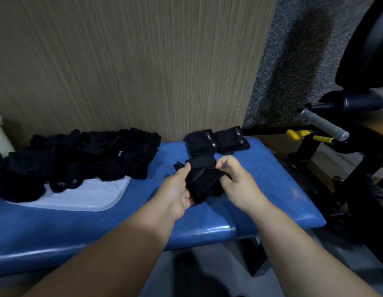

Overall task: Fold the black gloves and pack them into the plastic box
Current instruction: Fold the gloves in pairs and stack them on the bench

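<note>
One black glove (pixel 204 179) is gripped above the tabletop (pixel 272 189) by the left hand (pixel 177 189) and the right hand (pixel 239 185), two folded gloves (pixel 216 140) are laid behind it, and a pile (pixel 79 155) is left unfolded.

Bench and gym gear by the wall
A blue padded bench (pixel 272 189) stood against a wood-grain panel (pixel 143 61); to its right were a grey grip (pixel 324 124) and yellow handles (pixel 297 133).

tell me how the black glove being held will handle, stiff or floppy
Probably floppy: the glove bunches and creases between the left hand and right hand. Likely light, since a loose grip holds it. Probably keeps a fold: the folded gloves behind sit compact.
</note>
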